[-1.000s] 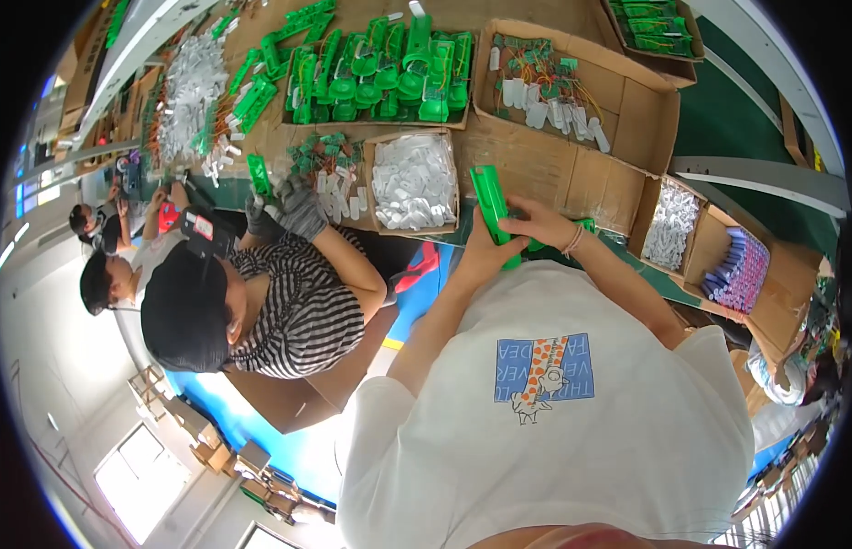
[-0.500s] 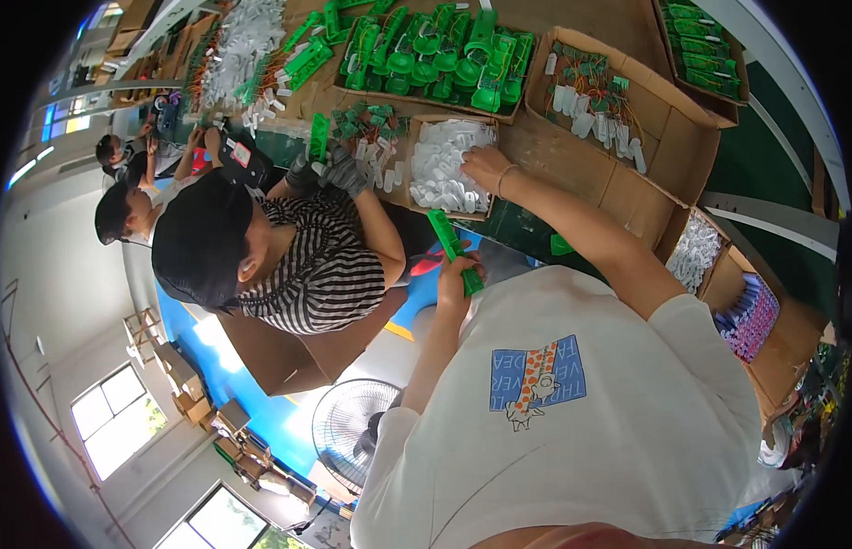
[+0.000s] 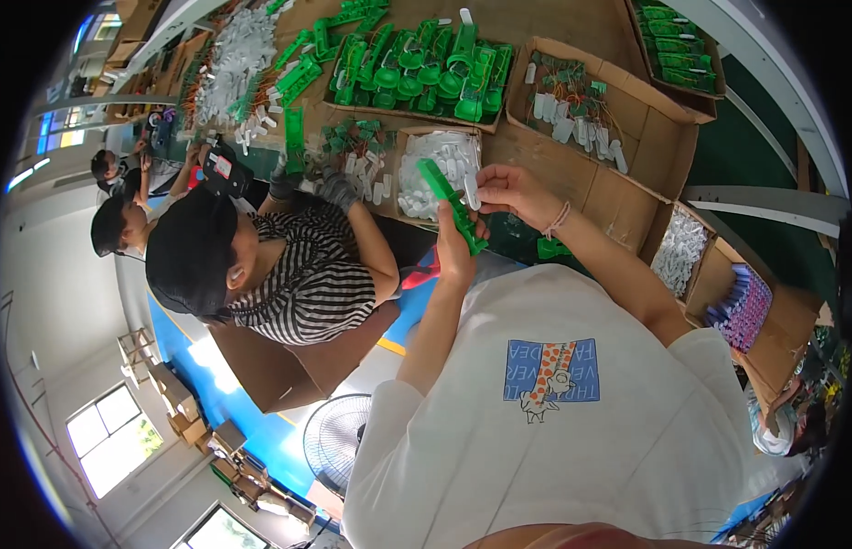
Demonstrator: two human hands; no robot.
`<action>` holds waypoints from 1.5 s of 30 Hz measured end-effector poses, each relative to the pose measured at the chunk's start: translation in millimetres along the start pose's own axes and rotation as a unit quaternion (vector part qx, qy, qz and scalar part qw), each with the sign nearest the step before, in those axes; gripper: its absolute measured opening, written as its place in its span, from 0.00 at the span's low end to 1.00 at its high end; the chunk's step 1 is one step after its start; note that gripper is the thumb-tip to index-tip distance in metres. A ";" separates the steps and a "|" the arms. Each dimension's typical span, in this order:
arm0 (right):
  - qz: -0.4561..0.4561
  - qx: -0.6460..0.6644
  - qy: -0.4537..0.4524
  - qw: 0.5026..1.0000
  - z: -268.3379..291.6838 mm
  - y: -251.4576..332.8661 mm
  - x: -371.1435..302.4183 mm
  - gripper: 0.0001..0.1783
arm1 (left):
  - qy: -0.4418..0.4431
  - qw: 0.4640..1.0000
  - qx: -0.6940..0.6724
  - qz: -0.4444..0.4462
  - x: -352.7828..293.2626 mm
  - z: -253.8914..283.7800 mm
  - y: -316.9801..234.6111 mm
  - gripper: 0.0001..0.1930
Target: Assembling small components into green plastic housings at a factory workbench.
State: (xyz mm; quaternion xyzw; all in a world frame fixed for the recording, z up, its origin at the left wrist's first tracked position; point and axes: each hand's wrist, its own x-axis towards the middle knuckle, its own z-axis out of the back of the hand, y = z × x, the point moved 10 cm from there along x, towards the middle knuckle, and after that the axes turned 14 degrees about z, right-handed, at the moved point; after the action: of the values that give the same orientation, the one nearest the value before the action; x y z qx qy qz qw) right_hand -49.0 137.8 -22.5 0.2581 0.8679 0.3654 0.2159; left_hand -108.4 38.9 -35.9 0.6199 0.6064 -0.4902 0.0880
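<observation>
My left hand (image 3: 455,249) is closed around a long green plastic housing (image 3: 442,188), which stands tilted in front of my shirt. Between the thumb and fingers of my right hand (image 3: 517,197) is a small white plastic piece (image 3: 472,190), rounded at its end. That piece is right beside the housing; whether they touch I cannot tell. Just beyond both hands sits a cardboard box (image 3: 476,137) filled with loose white pieces (image 3: 417,183) of the same look.
A tray of green housings (image 3: 417,69) stands at the back. Right of it, a carton (image 3: 659,151) holds wired circuit boards (image 3: 572,101). At my left a co-worker in a striped top (image 3: 307,274) works with gloved hands (image 3: 339,190). A fan (image 3: 339,444) stands behind.
My right hand has come out of the box of white pieces with one piece and moved to the green housing. My left hand has raised the housing slightly.
</observation>
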 end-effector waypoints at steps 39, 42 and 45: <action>0.117 -0.660 -0.420 0.612 428.7 168.3 78.1 0.18 | 0.136 0.978 0.129 0.094 36.7 -87.6 38.0 0.30; 0.074 -0.629 -0.406 0.659 451.3 171.2 79.4 0.22 | 0.138 0.974 0.101 0.148 33.5 -91.7 50.1 0.30; 0.266 -0.526 -0.438 0.679 420.5 217.0 38.8 0.21 | 0.133 0.977 0.090 0.141 29.3 -85.0 57.5 0.31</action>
State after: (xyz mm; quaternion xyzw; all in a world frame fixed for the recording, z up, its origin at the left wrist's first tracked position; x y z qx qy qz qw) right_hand 220.9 511.4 -136.9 0.4526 0.2334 0.6488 0.5655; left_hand -24.0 103.8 -41.9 0.7645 0.4726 -0.4380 0.0188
